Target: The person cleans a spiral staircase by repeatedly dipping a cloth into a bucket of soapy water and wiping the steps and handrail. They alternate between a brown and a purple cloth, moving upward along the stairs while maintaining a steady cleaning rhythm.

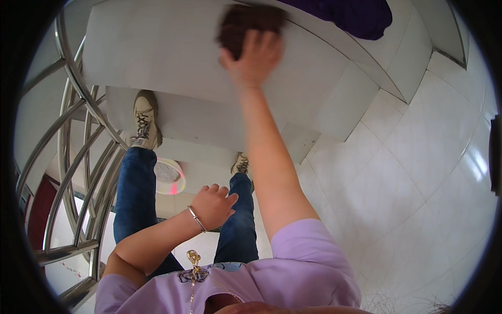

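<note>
My right hand [255,59] presses a dark brown cloth [249,25] against the pale tiled stair step [164,51]; hand and cloth are blurred. Near my knees, my left hand [215,206] hangs loosely curled with no object seen in it, a silver bangle at its wrist. A dark purple cloth [353,17] lies on a stair above, at the top of the view. Behind my legs stands a round basin [171,176] with a translucent, pink-marked rim and something greyish inside, partly hidden by my leg.
A curved stainless steel railing [88,96] runs along the left side. Stair edges step down towards a glossy tiled floor [396,188] at the right. One shoe [145,114] rests on a lower step, the other [241,163] stands further back.
</note>
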